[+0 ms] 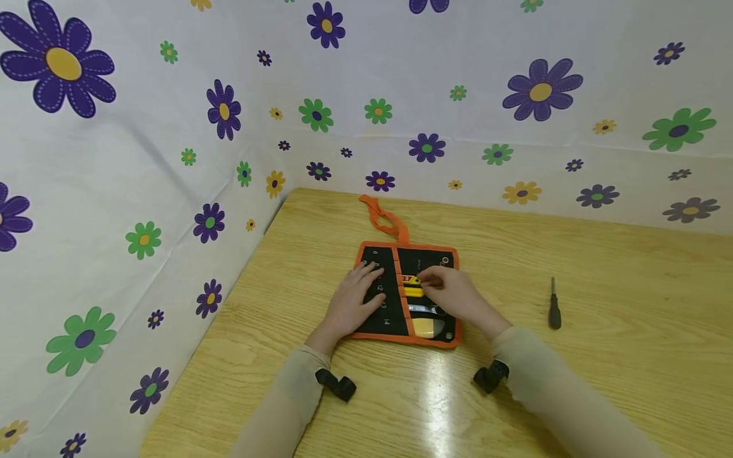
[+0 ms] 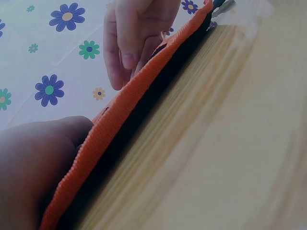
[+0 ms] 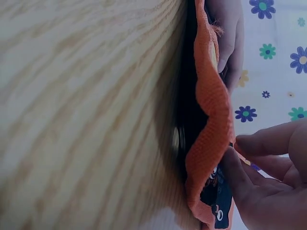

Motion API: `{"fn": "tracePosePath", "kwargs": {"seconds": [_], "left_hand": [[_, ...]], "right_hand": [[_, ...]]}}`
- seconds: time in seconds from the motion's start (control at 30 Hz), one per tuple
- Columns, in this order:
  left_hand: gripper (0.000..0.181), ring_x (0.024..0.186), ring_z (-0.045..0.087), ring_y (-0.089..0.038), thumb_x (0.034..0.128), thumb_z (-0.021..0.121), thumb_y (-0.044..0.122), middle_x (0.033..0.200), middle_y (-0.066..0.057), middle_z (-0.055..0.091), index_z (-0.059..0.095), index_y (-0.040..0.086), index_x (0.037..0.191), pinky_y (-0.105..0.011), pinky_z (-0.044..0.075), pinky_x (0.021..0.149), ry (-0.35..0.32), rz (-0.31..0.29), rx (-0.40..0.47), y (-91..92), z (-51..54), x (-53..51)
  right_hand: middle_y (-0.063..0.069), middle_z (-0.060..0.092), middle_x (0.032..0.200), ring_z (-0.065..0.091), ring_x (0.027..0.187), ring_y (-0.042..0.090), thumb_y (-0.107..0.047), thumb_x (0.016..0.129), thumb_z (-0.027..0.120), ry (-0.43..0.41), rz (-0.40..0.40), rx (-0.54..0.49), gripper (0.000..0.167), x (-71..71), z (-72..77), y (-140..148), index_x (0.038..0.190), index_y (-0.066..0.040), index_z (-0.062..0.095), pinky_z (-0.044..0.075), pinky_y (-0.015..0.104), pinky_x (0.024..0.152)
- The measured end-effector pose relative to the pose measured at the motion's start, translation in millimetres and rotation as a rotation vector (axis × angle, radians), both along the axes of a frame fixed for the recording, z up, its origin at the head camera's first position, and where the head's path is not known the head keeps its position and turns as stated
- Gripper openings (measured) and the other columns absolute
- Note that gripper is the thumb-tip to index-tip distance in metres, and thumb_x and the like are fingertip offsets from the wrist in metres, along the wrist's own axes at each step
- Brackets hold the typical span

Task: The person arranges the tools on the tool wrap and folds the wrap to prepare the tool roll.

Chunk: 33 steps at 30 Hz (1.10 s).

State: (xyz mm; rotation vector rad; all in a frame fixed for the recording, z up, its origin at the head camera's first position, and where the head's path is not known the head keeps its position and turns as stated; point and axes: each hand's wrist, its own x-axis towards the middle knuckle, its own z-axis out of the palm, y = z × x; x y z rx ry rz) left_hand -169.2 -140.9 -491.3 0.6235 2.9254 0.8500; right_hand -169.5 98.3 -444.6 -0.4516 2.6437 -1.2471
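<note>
A black tool pouch with orange edging lies spread on the table. My left hand rests on its numbered left panel, fingers extended. At the pockets on the right, my right hand pinches the end of what looks like a yellow utility knife with a red label. Another yellow tool sits just below it. Further down are a metal tool and a cream-coloured tool with a grey rounded end. In the right wrist view, the pouch edge partly hides what the thumb and forefinger hold.
To the right of the pouch, a dark-handled screwdriver lies on the wooden table. An orange strap trails from the pouch's far edge. A flower-patterned sheet stands behind the table and along its left side.
</note>
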Motion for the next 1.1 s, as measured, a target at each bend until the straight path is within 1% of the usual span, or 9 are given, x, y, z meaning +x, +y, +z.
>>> {"fn": "tracePosePath", "kwargs": {"seconds": [0.17,0.33,0.5,0.6,0.73,0.9,1.1], "left_hand": [[0.055,0.144,0.016,-0.02,0.097,0.053,0.038,0.154,-0.003,0.029,0.04,0.018,0.147,-0.039,0.011,0.115,-0.006,0.001,0.008,0.2,1.4,0.7],[0.055,0.144,0.016,-0.02,0.0971,0.053,0.038,0.154,-0.003,0.029,0.04,0.018,0.147,-0.038,0.011,0.115,-0.008,0.002,-0.002,-0.6,1.4,0.6],[0.056,0.144,0.016,-0.019,0.0974,0.052,0.039,0.154,-0.003,0.028,0.039,0.018,0.147,-0.037,0.01,0.116,-0.012,-0.001,-0.003,-0.1,1.7,0.2],[0.056,0.144,0.016,-0.019,0.0973,0.052,0.039,0.154,-0.003,0.028,0.039,0.018,0.147,-0.038,0.01,0.116,-0.011,-0.006,0.001,0.4,2.2,0.2],[0.056,0.144,0.016,-0.02,0.097,0.053,0.038,0.154,-0.004,0.029,0.04,0.017,0.147,-0.039,0.011,0.116,-0.002,-0.011,0.006,0.6,1.9,0.2],[0.056,0.144,0.016,-0.02,0.0971,0.053,0.038,0.154,-0.003,0.029,0.039,0.017,0.147,-0.039,0.011,0.116,-0.006,-0.012,0.006,0.4,2.3,0.1],[0.056,0.144,0.016,-0.02,0.097,0.053,0.038,0.154,-0.003,0.029,0.04,0.017,0.147,-0.04,0.011,0.116,-0.003,-0.016,-0.003,0.4,2.7,0.6]], "right_hand": [[0.015,0.066,0.108,0.064,0.098,0.029,0.004,0.092,0.056,0.015,0.027,-0.002,0.023,-0.5,0.6,-4.4,0.114,0.004,0.063,0.054,0.039,0.081],[0.017,0.065,0.108,0.063,0.098,0.03,0.006,0.092,0.054,0.016,0.031,-0.006,0.025,-1.0,-0.5,-4.6,0.115,0.005,0.062,0.053,0.039,0.082],[0.02,0.062,0.113,0.061,0.103,0.033,0.006,0.093,0.051,-0.031,0.059,-0.044,0.027,1.8,-1.0,3.0,0.118,0.007,0.059,0.052,0.041,0.084],[0.02,0.06,0.116,0.059,0.107,0.034,0.004,0.094,0.051,-0.066,0.068,-0.061,0.028,4.2,-0.6,9.3,0.121,0.006,0.057,0.051,0.042,0.086],[0.02,0.06,0.118,0.058,0.109,0.034,0.001,0.095,0.05,-0.082,0.067,-0.058,0.028,7.3,1.3,16.7,0.123,0.005,0.056,0.05,0.043,0.087],[0.021,0.059,0.118,0.057,0.109,0.035,0.001,0.095,0.049,-0.077,0.07,-0.046,0.03,10.2,3.6,22.5,0.124,0.006,0.055,0.05,0.045,0.087],[0.021,0.06,0.117,0.058,0.108,0.036,0.002,0.094,0.051,-0.04,0.089,-0.027,0.029,14.0,3.6,27.0,0.123,0.006,0.056,0.05,0.045,0.087]]}}
